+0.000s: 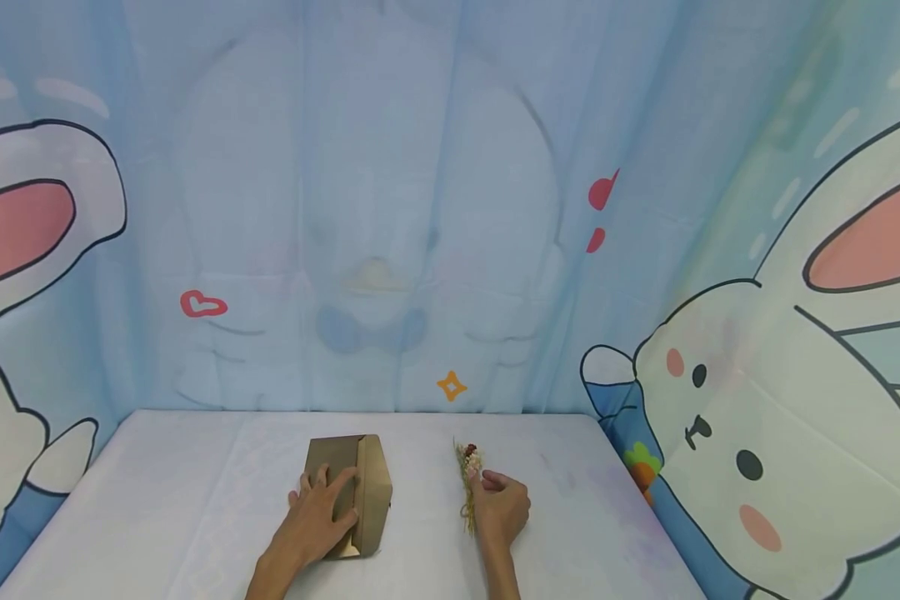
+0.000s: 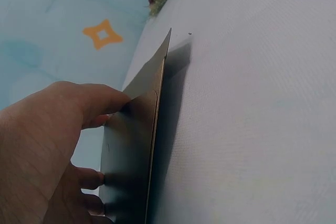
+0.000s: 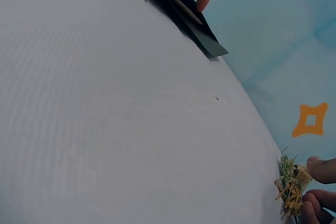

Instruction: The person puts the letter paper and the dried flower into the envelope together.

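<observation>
Gold-brown, flat paper envelope is lying at lower centre of the frame, left hand spreading wide across it. Right hand is pinching a straw-coloured dried-flower bunch farther right. Tighter pinching could be crushing it; uneven pressing, skidding the envelope.

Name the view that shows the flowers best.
Head: it shows the flowers nearly end to end. The left wrist view has only a piece at its top edge; the right wrist view, part at lower right.
</observation>
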A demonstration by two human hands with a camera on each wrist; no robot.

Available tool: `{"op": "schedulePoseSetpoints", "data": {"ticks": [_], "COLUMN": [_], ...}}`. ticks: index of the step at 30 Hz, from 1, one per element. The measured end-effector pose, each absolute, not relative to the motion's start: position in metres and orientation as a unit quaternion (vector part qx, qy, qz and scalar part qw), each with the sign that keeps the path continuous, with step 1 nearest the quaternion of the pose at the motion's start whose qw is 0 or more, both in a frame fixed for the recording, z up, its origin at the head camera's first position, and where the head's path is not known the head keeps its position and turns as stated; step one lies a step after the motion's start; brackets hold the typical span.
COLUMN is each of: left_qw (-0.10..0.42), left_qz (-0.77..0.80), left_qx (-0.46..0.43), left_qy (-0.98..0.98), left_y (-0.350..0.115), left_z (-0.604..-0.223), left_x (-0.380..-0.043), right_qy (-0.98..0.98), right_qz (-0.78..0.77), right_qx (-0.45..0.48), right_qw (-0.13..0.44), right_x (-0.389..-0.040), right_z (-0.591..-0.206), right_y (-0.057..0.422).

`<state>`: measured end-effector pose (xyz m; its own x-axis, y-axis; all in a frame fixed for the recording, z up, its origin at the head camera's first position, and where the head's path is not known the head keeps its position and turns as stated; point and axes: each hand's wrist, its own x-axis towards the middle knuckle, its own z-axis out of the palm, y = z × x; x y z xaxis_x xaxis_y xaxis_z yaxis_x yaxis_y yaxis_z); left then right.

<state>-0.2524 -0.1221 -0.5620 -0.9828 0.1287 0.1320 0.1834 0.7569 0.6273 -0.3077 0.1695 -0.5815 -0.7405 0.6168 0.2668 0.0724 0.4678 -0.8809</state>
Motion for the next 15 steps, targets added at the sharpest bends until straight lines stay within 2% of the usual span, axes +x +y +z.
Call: {"op": "schedulePoseSetpoints", "data": {"ticks": [15], "left_qw": [0.044], "left_qz": [-0.334], "left_qx": [-0.088], "left_qy": [-0.937], "left_y": [-0.1226], "left_z": [-0.5621], "left_x": [-0.2531], "right_qy": [-0.819], "right_qz": [0.447], "right_qx": [-0.209], "right_qw": [0.293], "right_x": [-0.3092], "right_z": [-0.5875], "right_y": [0.1675]}}
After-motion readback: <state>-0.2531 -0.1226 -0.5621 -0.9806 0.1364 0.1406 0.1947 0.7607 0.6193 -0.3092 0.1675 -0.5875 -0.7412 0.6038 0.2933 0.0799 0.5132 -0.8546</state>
